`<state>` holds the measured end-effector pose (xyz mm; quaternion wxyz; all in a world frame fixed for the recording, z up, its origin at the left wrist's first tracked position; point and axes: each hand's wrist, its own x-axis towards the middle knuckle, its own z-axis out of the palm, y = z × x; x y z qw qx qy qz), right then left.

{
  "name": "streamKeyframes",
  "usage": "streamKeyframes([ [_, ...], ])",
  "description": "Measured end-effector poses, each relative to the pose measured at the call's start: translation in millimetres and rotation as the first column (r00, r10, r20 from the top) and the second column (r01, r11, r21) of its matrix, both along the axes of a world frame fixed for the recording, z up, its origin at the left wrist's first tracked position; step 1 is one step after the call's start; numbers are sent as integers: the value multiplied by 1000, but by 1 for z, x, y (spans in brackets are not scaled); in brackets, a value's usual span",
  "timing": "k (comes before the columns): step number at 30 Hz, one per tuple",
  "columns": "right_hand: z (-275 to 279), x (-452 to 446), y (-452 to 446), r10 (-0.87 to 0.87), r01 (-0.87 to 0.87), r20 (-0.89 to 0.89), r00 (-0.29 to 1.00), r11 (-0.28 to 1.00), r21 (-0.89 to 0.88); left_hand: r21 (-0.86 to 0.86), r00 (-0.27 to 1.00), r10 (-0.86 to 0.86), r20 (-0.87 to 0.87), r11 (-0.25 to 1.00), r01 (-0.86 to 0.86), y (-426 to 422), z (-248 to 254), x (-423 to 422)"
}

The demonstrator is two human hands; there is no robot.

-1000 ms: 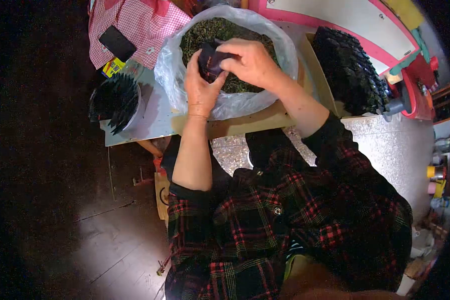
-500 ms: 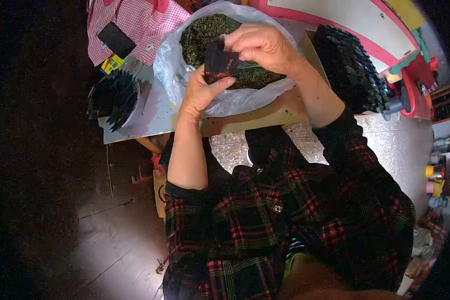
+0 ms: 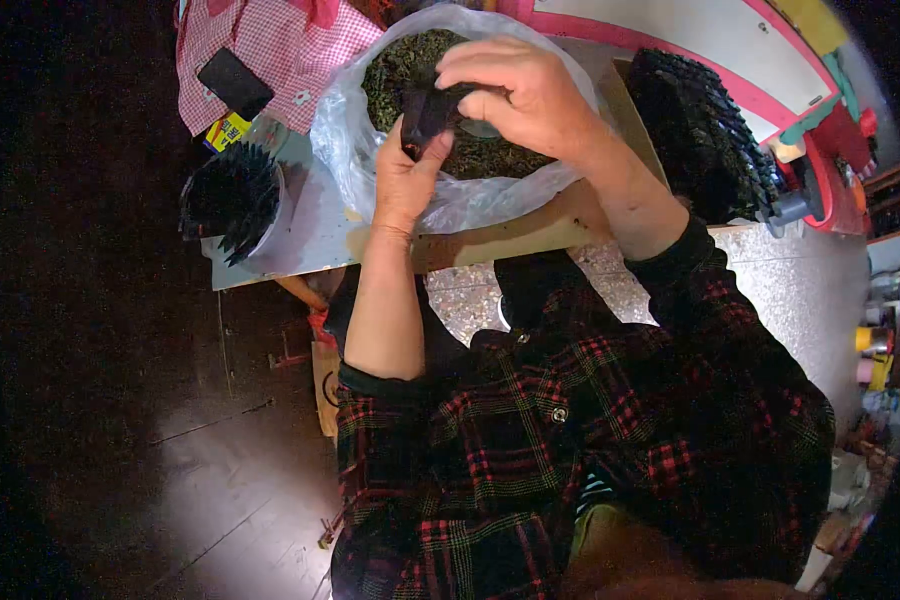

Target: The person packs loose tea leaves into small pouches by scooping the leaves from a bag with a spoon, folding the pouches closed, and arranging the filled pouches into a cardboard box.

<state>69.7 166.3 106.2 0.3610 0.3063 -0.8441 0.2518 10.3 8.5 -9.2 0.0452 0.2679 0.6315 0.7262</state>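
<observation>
A small dark packet point(image 3: 428, 122) is held upright in my left hand point(image 3: 407, 180), with the thumb across its near face. My right hand point(image 3: 525, 95) curves over the packet's top right edge, fingertips on the far side and thumb on the near side. Both hands are above a clear plastic bag point(image 3: 345, 150), its mouth spread wide. Inside it lies a mass of dried, greenish-brown leaves point(image 3: 395, 85). Part of a clear, round-edged item point(image 3: 482, 128) shows among the leaves, mostly covered by my right hand.
Left on the table point(image 3: 315, 235) stands a round tub point(image 3: 280, 205) packed with dark, flat packets. A box point(image 3: 642, 135) of similar dark packets is on the right. A phone point(image 3: 235, 83) rests on a pink checked cloth point(image 3: 290, 60), near a yellow packet point(image 3: 227, 131).
The dark packet has tilted and turned, so its orange print is now barely visible. My right hand's fingers have spread from a pinch and shifted slightly left over its top.
</observation>
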Motion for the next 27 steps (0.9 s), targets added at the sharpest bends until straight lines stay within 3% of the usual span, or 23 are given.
streamKeyframes([
  [2,1,2,0,-91,91,-162,983,996,-7,-36,994,77,-77,996,-80,-3,7,2],
  [4,-8,5,-8,-175,171,-110,978,984,-48,-109,974,147,-171,980,-167,-5,6,0],
  [5,-12,6,-12,-228,227,-90,970,974,-23,-104,977,180,-116,976,-193,-4,1,-1],
  [7,-17,8,-9,-251,253,54,966,967,-24,-267,978,169,-119,944,-196,-6,11,3],
  [8,-18,9,-10,-256,257,76,964,966,-7,-307,950,231,-209,907,-288,-5,17,12],
  [9,-16,12,-10,-290,295,149,945,955,-13,-125,973,118,-199,982,-145,-5,9,7],
  [10,-20,13,-7,-259,278,189,947,957,-82,-239,978,101,-180,960,-144,-8,6,4],
  [15,-26,27,15,-206,262,217,954,925,-274,-186,982,-26,-188,983,-10,-7,3,8],
  [17,-12,47,30,-238,307,232,943,893,-330,-50,973,-139,-182,990,132,-7,-2,4],
  [18,-3,61,42,-325,357,155,933,891,-282,-53,972,-148,-183,989,140,-8,-1,1],
  [20,18,91,70,-335,388,206,919,858,-338,-106,954,-167,-248,984,144,-13,3,-3],
  [22,25,118,107,-431,433,83,899,838,-334,-113,964,-141,-225,987,117,-17,1,-6],
  [24,28,140,149,-535,523,19,844,815,-250,-89,972,-78,-222,994,60,-17,-1,-8],
  [27,47,196,173,-775,801,208,596,593,-86,-127,968,-58,-245,992,27,-13,-1,-2],
])
